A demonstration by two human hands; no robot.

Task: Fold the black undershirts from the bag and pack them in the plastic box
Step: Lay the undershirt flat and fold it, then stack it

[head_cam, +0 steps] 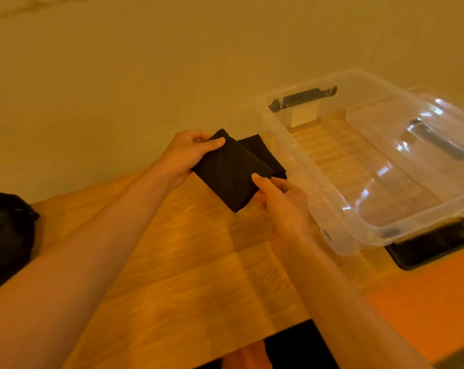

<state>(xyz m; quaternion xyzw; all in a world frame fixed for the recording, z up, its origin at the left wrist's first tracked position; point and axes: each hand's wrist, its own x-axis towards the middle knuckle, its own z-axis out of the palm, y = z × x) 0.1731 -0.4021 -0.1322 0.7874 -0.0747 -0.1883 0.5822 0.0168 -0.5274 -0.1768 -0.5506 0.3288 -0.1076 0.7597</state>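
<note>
A folded black undershirt (233,173) is held above the wooden table (188,267), just left of the clear plastic box (329,193). My left hand (184,154) grips its far left corner, thumb on top. My right hand (281,201) pinches its near right edge, thumb on top. A second folded black layer (262,153) shows behind the first; whether it is a separate shirt I cannot tell. The box holds no shirts that I can see. The black bag (7,233) lies at the left edge of the table.
The box's clear lid (411,134) leans across its right side, and a black latch (302,97) sits on its far end. A dark flat object (433,246) lies under the box's near right corner. A pale wall rises behind the table.
</note>
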